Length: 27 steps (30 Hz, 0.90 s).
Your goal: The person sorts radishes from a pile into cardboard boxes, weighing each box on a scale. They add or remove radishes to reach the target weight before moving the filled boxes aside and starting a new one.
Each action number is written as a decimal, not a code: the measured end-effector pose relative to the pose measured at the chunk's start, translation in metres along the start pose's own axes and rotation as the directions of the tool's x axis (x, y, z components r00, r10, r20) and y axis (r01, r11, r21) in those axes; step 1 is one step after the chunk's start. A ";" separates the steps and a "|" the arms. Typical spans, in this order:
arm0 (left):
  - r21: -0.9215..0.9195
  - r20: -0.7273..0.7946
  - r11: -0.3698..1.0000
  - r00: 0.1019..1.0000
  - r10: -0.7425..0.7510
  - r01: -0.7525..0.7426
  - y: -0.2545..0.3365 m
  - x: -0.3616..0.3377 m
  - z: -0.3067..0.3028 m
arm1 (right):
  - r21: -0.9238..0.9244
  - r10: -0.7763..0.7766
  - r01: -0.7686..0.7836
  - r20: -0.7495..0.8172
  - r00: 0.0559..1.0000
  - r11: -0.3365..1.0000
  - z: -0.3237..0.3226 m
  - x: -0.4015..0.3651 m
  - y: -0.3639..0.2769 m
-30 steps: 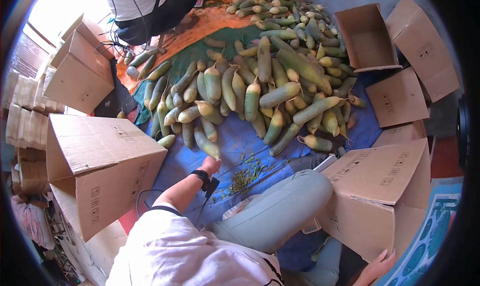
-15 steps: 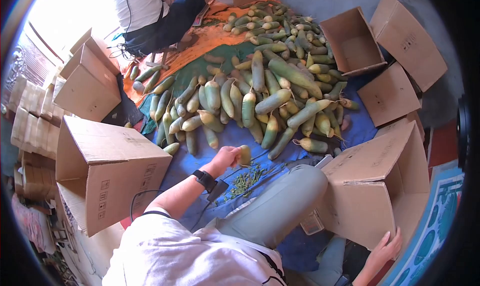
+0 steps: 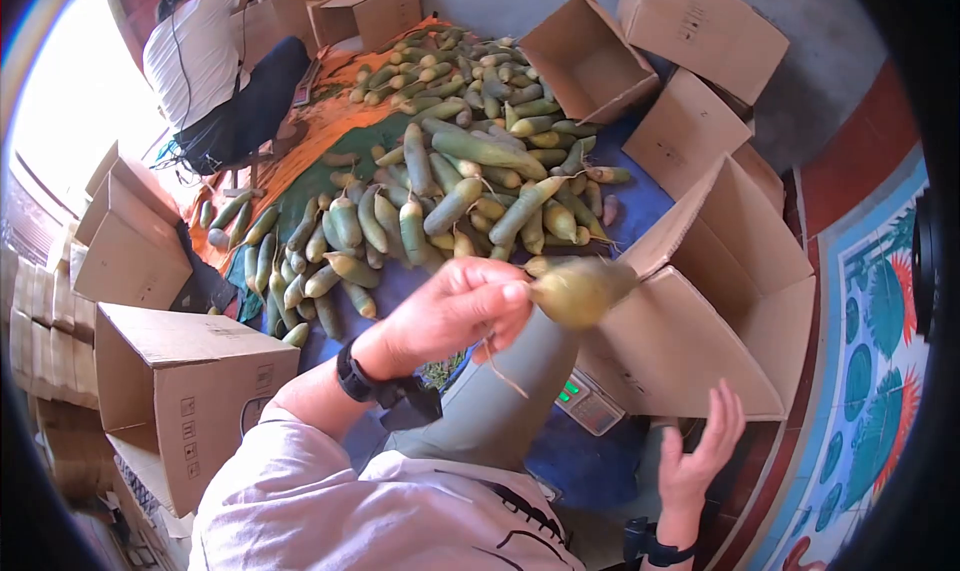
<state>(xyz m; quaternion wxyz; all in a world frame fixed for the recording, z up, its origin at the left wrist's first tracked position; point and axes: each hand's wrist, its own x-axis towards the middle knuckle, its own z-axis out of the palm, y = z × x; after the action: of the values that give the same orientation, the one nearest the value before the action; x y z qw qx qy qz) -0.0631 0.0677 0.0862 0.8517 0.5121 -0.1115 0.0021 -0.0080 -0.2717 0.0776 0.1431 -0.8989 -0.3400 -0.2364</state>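
My left hand [image 3: 455, 311] is closed around the root end of a green radish [image 3: 575, 293], raised above my knee. The radish is smeared by motion, and a second pale end shows behind it. A thin root [image 3: 508, 371] dangles below the fingers. My right hand [image 3: 698, 451] has its fingers spread, just below the near edge of an open cardboard box [image 3: 690, 346]; whether it touches the box I cannot tell. Beyond my hands lies a large heap of green radishes [image 3: 470, 156].
A scale [image 3: 588, 403] with a lit green display sits beside my knee. Another open box [image 3: 225, 366] stands at left, with more boxes [image 3: 690, 136] at back right. At back left a person [image 3: 215, 71] crouches by a box. A blue sheet [image 3: 640, 196] covers part of the floor.
My left hand has risen towards the camera and right with the radish. My right hand has come off the box edge and opened. The view has shifted right, and the scale's display now shows.
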 end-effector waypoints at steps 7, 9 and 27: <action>-0.157 0.396 0.937 0.889 -0.229 0.311 -0.024 0.005 0.076 | 0.328 -0.040 0.005 0.100 0.994 0.945 0.004 -0.027 -0.029; -0.064 0.508 0.936 0.819 -0.267 0.345 -0.028 0.001 0.087 | 0.381 0.049 -0.074 0.076 0.996 0.921 0.010 -0.052 -0.026; 0.478 0.644 0.875 0.645 -0.412 0.081 -0.043 -0.019 0.079 | 0.148 0.000 0.001 -0.008 1.000 0.989 -0.053 -0.119 -0.028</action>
<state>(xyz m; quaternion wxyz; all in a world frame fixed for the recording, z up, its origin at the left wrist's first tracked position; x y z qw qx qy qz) -0.0911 -0.0197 0.0805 0.6012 0.6456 -0.3652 -0.2974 -0.1224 -0.3381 0.0634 0.2108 -0.8848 -0.3562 -0.2141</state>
